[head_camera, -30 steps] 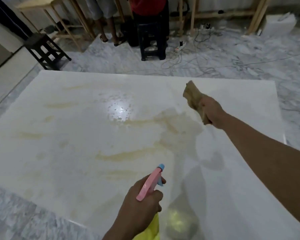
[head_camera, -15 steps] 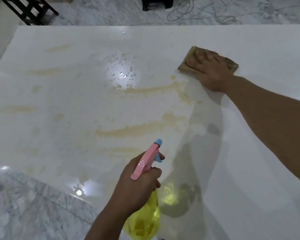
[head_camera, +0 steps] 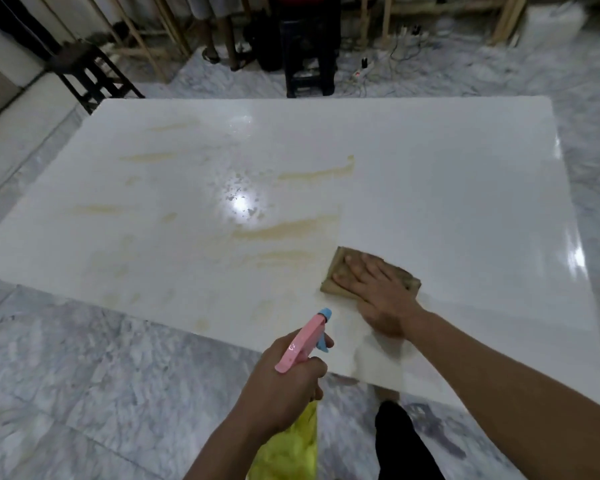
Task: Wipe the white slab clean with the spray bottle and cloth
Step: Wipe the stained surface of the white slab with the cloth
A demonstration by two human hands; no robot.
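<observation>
Brown and folded flat, the cloth (head_camera: 340, 271) lies under the right hand (head_camera: 378, 292), whose grip is spread: straight fingers (head_camera: 357, 271) press the cloth down onto the white slab (head_camera: 430, 188), near its front edge. The left hand (head_camera: 281, 393) has its grip clamped round the neck of the spray bottle (head_camera: 302, 344), fingers curled by the blue trigger, the pink head and blue nozzle tilted toward the slab, the yellow body hanging below the fist over the grey marble floor (head_camera: 83, 393). Yellowish streaks (head_camera: 284, 230) run across the slab left of the cloth, with droplets around a bright glare spot (head_camera: 239, 202); the slab to the right of the cloth looks glossy and unmarked. Beyond the far edge stand a black stool (head_camera: 309, 64), a second dark stool (head_camera: 90, 74), wooden frames, cables and a person's bare legs (head_camera: 222, 36).
</observation>
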